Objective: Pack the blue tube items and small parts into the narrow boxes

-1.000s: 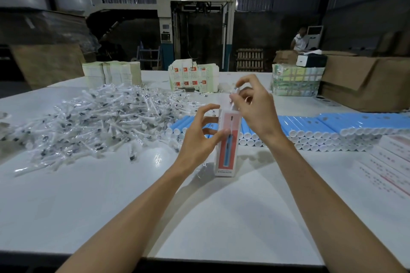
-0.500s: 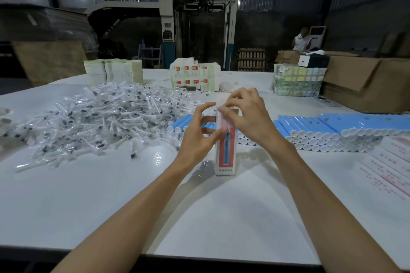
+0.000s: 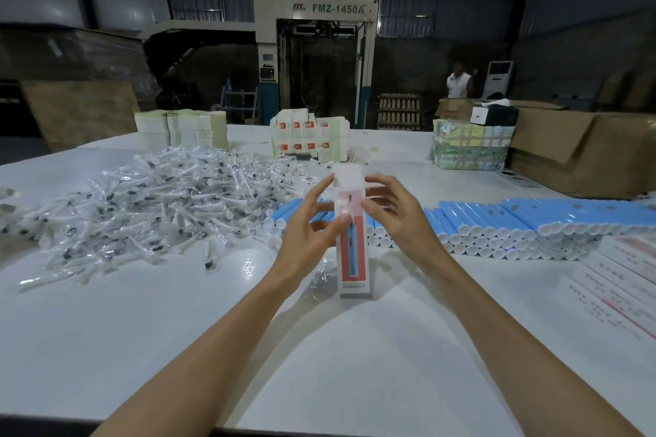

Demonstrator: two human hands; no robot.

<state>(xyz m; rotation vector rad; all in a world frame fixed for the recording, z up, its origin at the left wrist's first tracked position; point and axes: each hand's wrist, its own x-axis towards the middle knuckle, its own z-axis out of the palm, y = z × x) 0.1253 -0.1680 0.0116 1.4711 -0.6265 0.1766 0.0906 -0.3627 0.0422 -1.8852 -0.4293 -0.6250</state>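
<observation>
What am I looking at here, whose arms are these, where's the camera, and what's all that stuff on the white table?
No machine is working here: the arms are a person's, and the one camera sits on their head, looking forward and down. Each grip is a bare hand. The left grip and the right grip hold a narrow box upright on the white table, its top flap open. Its front shows a blue tube, printed or behind a window, I cannot tell. Left of it lies a pile of small clear-wrapped parts; right of it, rows of blue tubes and more white boxes lying down. Far behind stands a big factory machine.
</observation>
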